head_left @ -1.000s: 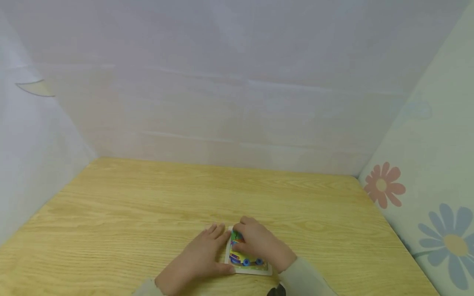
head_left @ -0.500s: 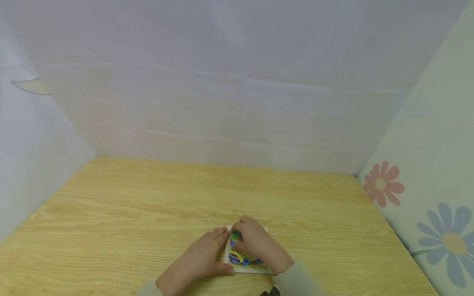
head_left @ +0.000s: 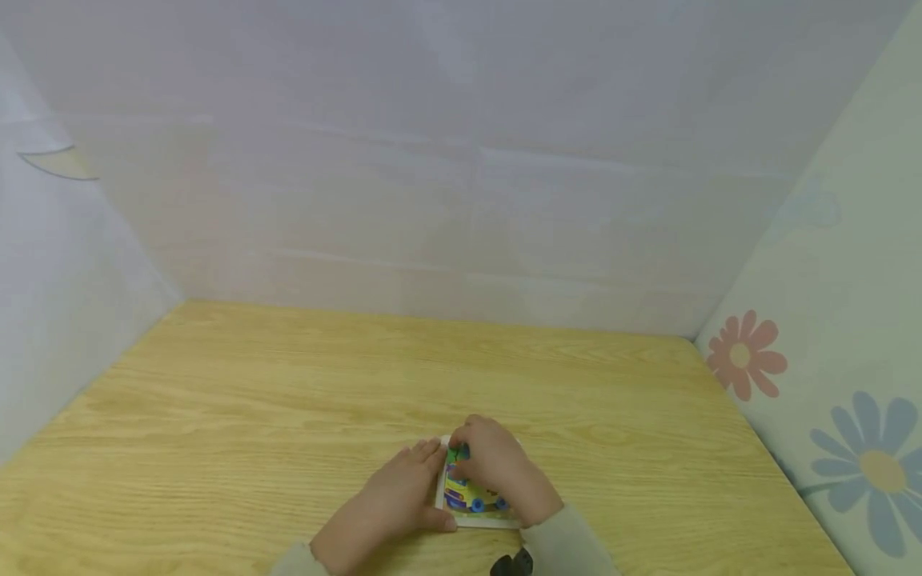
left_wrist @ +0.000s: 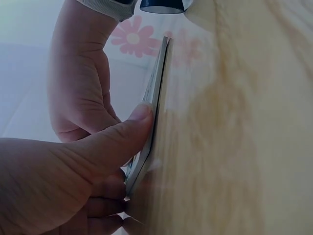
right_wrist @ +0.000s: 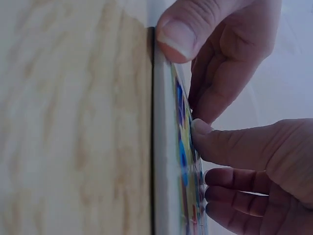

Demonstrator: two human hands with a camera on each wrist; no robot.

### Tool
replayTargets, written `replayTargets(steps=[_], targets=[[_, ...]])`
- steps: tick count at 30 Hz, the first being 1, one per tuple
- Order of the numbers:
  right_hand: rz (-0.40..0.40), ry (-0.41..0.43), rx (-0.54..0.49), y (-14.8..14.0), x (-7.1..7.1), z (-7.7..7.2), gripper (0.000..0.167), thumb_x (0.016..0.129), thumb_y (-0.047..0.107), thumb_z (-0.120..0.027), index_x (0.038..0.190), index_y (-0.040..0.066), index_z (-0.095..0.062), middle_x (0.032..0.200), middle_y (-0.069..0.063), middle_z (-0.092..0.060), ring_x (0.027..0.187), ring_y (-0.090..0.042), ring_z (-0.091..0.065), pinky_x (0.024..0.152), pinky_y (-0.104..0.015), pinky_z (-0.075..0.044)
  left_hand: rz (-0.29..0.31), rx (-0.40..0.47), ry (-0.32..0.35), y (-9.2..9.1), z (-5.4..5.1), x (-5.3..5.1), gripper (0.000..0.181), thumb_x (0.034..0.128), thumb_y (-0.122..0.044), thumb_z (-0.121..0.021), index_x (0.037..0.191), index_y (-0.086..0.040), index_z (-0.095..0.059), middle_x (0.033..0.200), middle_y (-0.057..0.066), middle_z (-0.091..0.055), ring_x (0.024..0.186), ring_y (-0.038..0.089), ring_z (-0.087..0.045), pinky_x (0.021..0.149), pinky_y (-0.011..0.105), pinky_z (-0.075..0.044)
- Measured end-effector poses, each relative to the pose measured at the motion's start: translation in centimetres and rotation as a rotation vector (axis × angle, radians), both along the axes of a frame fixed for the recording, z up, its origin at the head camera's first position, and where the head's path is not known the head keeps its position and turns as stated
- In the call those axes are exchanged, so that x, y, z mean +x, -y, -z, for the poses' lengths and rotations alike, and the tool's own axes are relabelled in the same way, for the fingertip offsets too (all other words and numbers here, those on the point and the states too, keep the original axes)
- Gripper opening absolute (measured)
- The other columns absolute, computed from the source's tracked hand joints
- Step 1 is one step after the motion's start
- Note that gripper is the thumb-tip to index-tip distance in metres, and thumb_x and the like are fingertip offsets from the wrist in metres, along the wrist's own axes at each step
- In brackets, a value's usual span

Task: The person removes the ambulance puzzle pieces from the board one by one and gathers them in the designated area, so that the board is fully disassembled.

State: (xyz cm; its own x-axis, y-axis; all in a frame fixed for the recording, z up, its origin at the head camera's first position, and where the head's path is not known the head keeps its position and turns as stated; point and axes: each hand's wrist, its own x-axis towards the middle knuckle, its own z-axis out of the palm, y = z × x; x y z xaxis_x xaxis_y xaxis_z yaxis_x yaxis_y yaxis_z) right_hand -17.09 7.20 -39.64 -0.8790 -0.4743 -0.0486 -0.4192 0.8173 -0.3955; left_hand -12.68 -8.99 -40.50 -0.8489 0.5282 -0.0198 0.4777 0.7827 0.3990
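Note:
A small flat picture board (head_left: 490, 523) with a white border lies on the table; its colourful picture (head_left: 455, 498) shows a yellow vehicle with blue wheels and some green above. My left hand (head_left: 403, 496) holds the board's left side, thumb at the near corner and fingertips by the far one. In the left wrist view that thumb (left_wrist: 142, 112) presses against the board's edge. Over the picture my right hand (head_left: 497, 464) bends its fingers, and thumb and fingertips touch the surface in the right wrist view. Whether they pinch a separate piece is hidden.
The wood-grain table (head_left: 302, 384) extends around the board. A pale wall (head_left: 432, 200) stands behind, and the right wall bears printed flowers (head_left: 882, 472). A dark object (head_left: 513, 564) sits beside the right sleeve.
My right forearm has shifted slightly left and the right fingers and thumb have moved a little over the picture. The left hand keeps its hold on the board. The head view has tilted slightly.

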Motion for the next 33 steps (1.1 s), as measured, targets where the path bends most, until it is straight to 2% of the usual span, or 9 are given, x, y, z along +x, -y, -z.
replayTargets(steps=[10,18,28,33], targets=[[-0.006,0.051,-0.106,-0.6,-0.5,0.6,0.031,0.072,0.022,-0.079,0.098,0.009,-0.068,0.092,0.004,-0.057,0.083,-0.010,-0.053,0.079,-0.029,-0.051,-0.027,-0.008,0.037,-0.2,0.1,-0.1,0.094,0.0674,-0.050,-0.074,0.134,0.008,-0.041,0.140,0.025,-0.040,0.130,0.039,-0.037,0.107,0.052,-0.031],[0.088,0.151,-0.200,0.1,-0.8,0.3,0.027,0.067,0.010,-0.081,0.090,0.006,-0.067,0.090,-0.001,-0.061,0.083,-0.017,-0.056,0.079,-0.037,-0.052,-0.039,0.009,0.060,-0.2,0.1,-0.1,0.094,0.0679,-0.048,-0.075,0.134,0.009,-0.040,0.141,0.025,-0.039,0.132,0.039,-0.035,0.108,0.051,-0.029],[0.090,0.205,-0.164,0.6,-1.7,-0.2,0.028,0.063,0.006,-0.084,0.081,0.008,-0.063,0.078,0.001,-0.056,0.071,-0.014,-0.049,0.064,-0.028,-0.046,-0.029,0.003,0.037,-0.1,0.0,-0.2,0.094,0.0672,-0.047,-0.076,0.133,0.010,-0.041,0.139,0.026,-0.040,0.130,0.040,-0.037,0.107,0.052,-0.031],[0.092,0.233,-0.156,0.6,-1.9,-0.3,0.029,0.063,0.006,-0.084,0.081,0.008,-0.061,0.077,0.000,-0.055,0.070,-0.014,-0.049,0.064,-0.029,-0.045,-0.031,0.003,0.047,-0.1,0.1,-0.2,0.094,0.0676,-0.047,-0.076,0.133,0.009,-0.041,0.140,0.025,-0.040,0.130,0.040,-0.037,0.107,0.052,-0.031]])
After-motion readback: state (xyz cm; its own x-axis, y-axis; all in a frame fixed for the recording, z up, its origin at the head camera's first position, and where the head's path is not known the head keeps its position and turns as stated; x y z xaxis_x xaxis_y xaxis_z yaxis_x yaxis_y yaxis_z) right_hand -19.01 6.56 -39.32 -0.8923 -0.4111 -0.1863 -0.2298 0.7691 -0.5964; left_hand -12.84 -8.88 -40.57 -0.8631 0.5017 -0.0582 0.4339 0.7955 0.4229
